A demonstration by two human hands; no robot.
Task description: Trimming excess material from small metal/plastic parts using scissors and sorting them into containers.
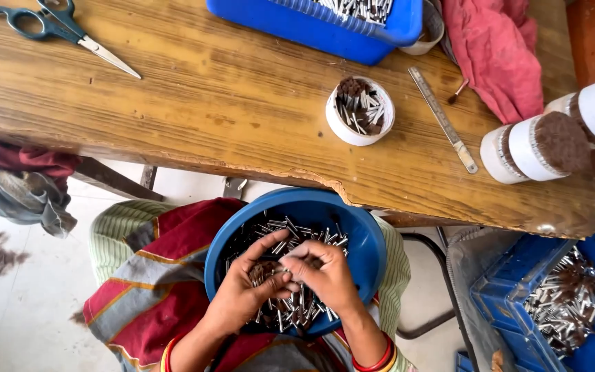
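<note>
- The left hand [239, 293] and the right hand [325, 275] meet over a round blue basin [366, 241] resting on the person's lap, near the table [173, 103] edge.
- The basin holds a heap of small silver tubes [297, 234] with brown ends; the hands cover the middle of the heap.
- Left grip: fingers curled round a bunch of the tubes, thumb stretched toward the right hand.
- Right grip: fingertips pinched together where the hands meet; whether they hold a tube I cannot tell, it is too small to make out.
- The far rim of the basin is hidden under the table edge.
- On the table, a white cup [359, 111] of the same tubes, a metal ruler [443, 118] to its right, scissors [56, 27] far left.
- A blue tray [311, 24] at the far side is cut off by the frame.
- White rolls with brown ends [538, 146] lie at the right, partly out of view.
</note>
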